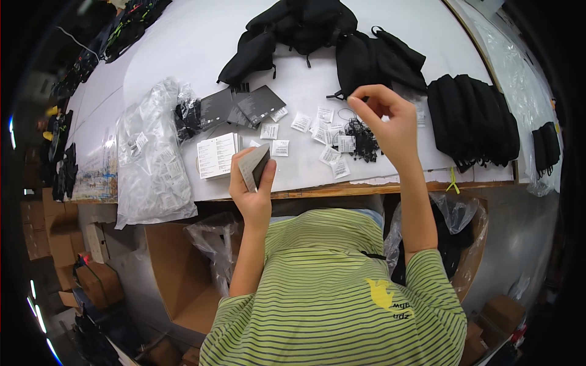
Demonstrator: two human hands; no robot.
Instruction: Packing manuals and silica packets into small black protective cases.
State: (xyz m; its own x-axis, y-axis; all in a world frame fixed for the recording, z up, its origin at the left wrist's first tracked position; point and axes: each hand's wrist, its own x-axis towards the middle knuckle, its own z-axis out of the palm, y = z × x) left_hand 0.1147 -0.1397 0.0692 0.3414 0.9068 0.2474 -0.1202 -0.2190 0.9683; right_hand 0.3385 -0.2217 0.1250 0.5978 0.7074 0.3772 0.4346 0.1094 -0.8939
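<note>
My left hand (249,189) is closed around a folded card (252,168), pale on one face and dark on the other, held just above the table's near edge. Raised over the table, my right hand (390,119) has thumb and forefinger brought together. A thin dark loop (347,114) shows just below those fingertips; whether they hold it I cannot tell. Beneath lies a tangle of black cords (364,141) beside several small white printed packets (329,157). A stack of white printed cards (218,157) stands left of my left hand, with flat black cards (259,105) behind it.
Black zippered bags (293,27) lie at the far side, and more black bags (470,119) are piled at the right. A clear plastic bag (152,165) of white packets overhangs the near edge at left. Below are an open cardboard box (174,274) and plastic film (464,213).
</note>
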